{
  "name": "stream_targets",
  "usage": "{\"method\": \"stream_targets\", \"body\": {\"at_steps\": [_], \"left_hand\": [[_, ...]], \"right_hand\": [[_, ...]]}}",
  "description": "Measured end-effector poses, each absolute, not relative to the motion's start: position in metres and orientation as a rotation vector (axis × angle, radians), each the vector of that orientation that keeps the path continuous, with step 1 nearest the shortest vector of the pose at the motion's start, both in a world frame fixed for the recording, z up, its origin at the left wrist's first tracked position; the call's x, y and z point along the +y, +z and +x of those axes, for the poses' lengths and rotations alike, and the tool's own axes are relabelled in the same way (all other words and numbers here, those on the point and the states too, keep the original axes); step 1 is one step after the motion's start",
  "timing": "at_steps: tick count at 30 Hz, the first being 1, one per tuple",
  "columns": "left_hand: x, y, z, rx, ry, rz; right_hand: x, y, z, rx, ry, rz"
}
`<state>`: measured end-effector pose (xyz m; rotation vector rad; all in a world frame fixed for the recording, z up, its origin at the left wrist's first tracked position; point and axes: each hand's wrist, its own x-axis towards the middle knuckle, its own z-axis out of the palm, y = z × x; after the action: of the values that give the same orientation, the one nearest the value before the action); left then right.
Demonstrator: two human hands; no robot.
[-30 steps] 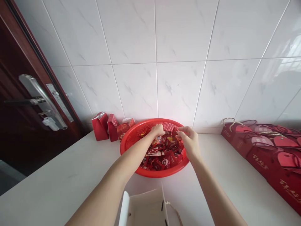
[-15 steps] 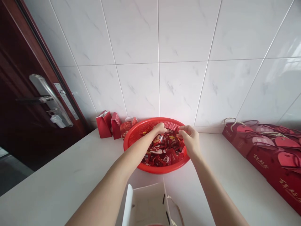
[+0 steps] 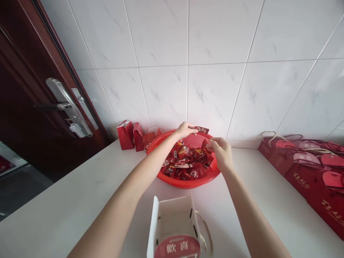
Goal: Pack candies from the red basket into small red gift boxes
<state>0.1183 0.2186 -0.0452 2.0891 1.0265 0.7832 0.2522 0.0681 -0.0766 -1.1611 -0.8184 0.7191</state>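
My left hand (image 3: 186, 129) is raised over the far side of a red plastic basket (image 3: 182, 183), its fingers closed on one end of a flat dark-red snack packet (image 3: 202, 129) with pale lettering. My right hand (image 3: 222, 152) is at the basket's right rim with thumb and fingertips pinched together. Whether a packet is between those fingertips I cannot make out, since red wrappers lie right behind them. Many red wrapped sweets (image 3: 185, 163) fill the basket. In front stands a white-lined gift box (image 3: 173, 220), open at the top, with a rope handle and a red lettered label.
Small red paper boxes (image 3: 125, 135) stand against the tiled wall, left of the basket. Several red gift boxes (image 3: 301, 179) with rope handles line the right side of the white counter (image 3: 107, 193). A dark wooden door (image 3: 29, 93) with a metal handle is at the left.
My left hand has come up out of the sweets with a packet in its fingers. My right hand stays near the right rim. The view has shifted, showing more of the gift box.
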Motion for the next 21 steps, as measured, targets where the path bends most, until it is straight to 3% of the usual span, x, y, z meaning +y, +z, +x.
{"method": "stream_targets", "body": {"at_steps": [5,9,17,21], "left_hand": [[0.195,-0.043,0.109,0.608,1.124,1.87],[0.172,-0.05,0.111,0.475,1.164,1.912],[0.154,-0.052,0.101,0.725,0.805,2.074],[0.15,-0.052,0.098,0.859,0.367,2.349]], "right_hand": [[0.065,-0.071,0.25,-0.896,0.787,-1.148],[0.063,-0.069,0.249,-0.997,0.853,-1.074],[0.067,-0.074,0.252,-0.737,0.738,-0.922],[0.065,-0.075,0.254,-0.739,0.783,-0.897]]}}
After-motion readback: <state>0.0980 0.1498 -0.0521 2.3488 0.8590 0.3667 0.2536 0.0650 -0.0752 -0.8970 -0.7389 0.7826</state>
